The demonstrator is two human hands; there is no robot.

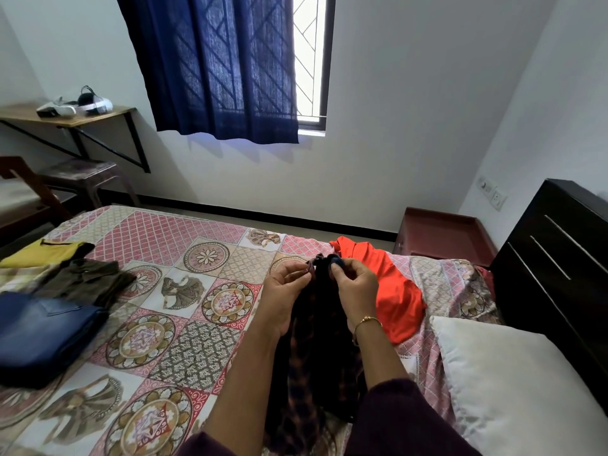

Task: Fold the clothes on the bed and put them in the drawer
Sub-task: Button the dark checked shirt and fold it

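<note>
A dark checked garment (pixel 317 350) hangs between my hands over the bed (pixel 197 324). My left hand (pixel 284 296) pinches its top edge on the left, and my right hand (pixel 355 287) pinches the same edge on the right, close together. An orange garment (pixel 391 291) lies loose on the bed just right of my hands. At the left edge sit folded blue jeans (pixel 42 337), a crumpled olive-brown garment (pixel 88 281) and a yellow garment (pixel 42 253). An open reddish drawer (pixel 444 235) stands beyond the bed's right corner.
A white pillow (pixel 513 383) lies at the right. A dark chest with metal handles (pixel 556 258) stands against the right wall. A wall shelf with a headset (pixel 75 106), a stool (pixel 82 172) and a blue curtain (pixel 217 67) are at the back.
</note>
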